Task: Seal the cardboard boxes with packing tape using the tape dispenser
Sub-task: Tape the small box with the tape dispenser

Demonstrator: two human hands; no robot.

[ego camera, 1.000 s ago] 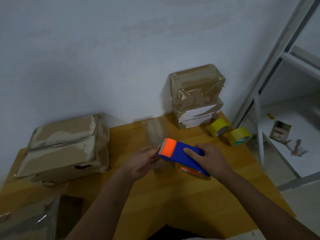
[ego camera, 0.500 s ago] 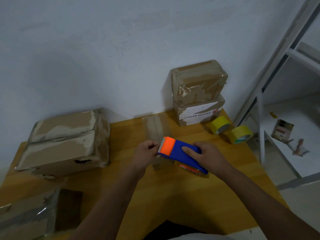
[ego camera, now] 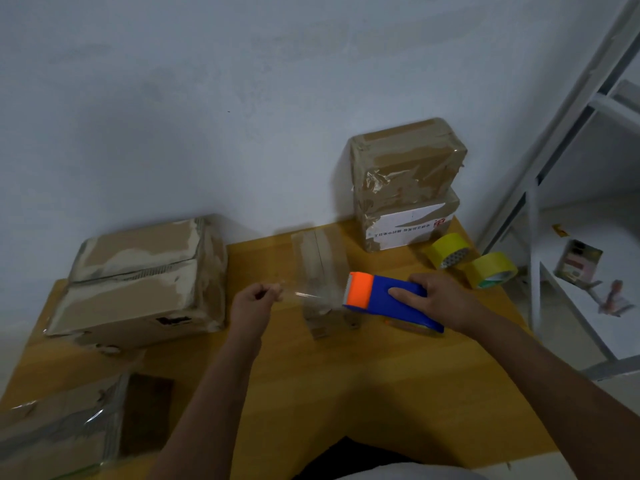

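- Right hand [ego camera: 446,301]: wrapped over the blue-and-orange tape dispenser [ego camera: 388,303], fingers curled round its body, orange cutter end pointing toward the left hand.
- Left hand [ego camera: 256,301]: closed in a pinch on the free end of the clear tape strip [ego camera: 311,295], thumb and fingertips together, nothing else held.
- Strip stretched between the two hands, running left to right, roughly level.
- Small flat box [ego camera: 320,271]: directly beyond and under the gap between the hands, partly seen through the strip; long axis running away from the body, so across the strip; seam along that axis.
- Judged: box about equally near both hands, the dispenser's cutter end just beside its right edge; next move turns on laying the strip down over that box, or turning it to follow the seam.
- Large box [ego camera: 138,278]: well to the left of the left hand, top flaps meeting at a seam.
- Two stacked boxes [ego camera: 405,181]: beyond the right hand, against the wall, already heavily taped.
- One more box [ego camera: 59,431]: near the left forearm, low at the left edge, only partly in view.
- Count of boxes: five visible.
- Yellow tape rolls [ego camera: 450,250]: two, just beyond the right hand, side by side.
- Dispensers: one.
- Wooden table [ego camera: 346,393]: under all of it.
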